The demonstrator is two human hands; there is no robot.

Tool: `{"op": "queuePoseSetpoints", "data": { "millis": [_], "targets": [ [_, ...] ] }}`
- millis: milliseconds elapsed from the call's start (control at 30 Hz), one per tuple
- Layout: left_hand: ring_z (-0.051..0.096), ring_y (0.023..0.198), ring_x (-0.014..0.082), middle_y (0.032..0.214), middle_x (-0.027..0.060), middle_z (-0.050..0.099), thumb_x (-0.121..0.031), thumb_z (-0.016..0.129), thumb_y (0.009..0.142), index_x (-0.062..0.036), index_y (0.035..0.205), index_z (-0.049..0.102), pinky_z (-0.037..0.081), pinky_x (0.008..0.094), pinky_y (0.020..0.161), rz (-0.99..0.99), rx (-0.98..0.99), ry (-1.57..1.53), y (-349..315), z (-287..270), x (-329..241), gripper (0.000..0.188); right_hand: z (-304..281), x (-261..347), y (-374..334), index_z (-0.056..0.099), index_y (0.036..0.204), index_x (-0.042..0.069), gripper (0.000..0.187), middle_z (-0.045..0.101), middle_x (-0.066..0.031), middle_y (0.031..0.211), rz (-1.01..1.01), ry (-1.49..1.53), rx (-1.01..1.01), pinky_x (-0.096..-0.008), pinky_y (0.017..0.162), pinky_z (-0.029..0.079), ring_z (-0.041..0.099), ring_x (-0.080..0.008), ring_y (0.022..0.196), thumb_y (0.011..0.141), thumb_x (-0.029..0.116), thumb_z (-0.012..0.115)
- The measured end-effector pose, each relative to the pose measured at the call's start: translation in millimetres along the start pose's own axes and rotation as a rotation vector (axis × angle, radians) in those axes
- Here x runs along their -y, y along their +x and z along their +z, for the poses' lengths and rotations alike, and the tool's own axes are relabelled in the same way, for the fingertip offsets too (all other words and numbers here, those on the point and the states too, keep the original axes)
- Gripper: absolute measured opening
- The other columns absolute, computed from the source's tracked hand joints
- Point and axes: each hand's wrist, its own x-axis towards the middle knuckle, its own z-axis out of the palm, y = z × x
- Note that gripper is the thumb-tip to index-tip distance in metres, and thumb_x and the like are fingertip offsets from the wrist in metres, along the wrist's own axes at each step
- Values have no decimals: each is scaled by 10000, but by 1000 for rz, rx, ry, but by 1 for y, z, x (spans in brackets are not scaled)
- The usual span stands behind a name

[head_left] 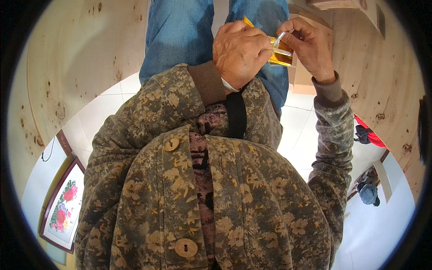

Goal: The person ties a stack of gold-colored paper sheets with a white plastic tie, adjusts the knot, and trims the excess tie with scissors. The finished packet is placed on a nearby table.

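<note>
Above my right thigh, my left hand (240,53) is closed on a shiny yellow packet (281,59). One yellow corner sticks out past the knuckles, and most of the packet is hidden behind the fingers. My right hand (310,47) pinches a thin, pale, glossy strip (278,39) between thumb and fingertips, right at the packet's edge. Whether that strip is joined to the packet I cannot tell. Both hands are close together, with the packet between them.
Pale wooden boards (90,40) curve along the left, with more wood (373,58) on the right. A brown cardboard box (304,74) sits beyond my right hand. My jeans (180,36) lie under the hands. A red item (371,132) and a framed flower picture (63,209) are farther off.
</note>
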Motion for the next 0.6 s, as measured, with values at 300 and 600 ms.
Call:
{"op": "queuePoseSetpoints", "data": {
  "millis": [300,600],
  "targets": [
    [585,877,236,906,12,675,-213,741,788,-131,808,673,445,421,856,12,-39,-16,-1,2,-1,108,4,4,-8,668,978,8,56,672,-15,874,26,82,-29,-224,719,549,644,-75,807,955,29,622],
    [570,826,230,873,18,669,-199,746,775,-128,819,658,447,402,810,57,-54,-17,-2,5,4,120,8,7,-10,669,972,7,51,674,-22,866,47,91,-62,-224,711,549,644,-72,813,951,26,627]
  ]
}}
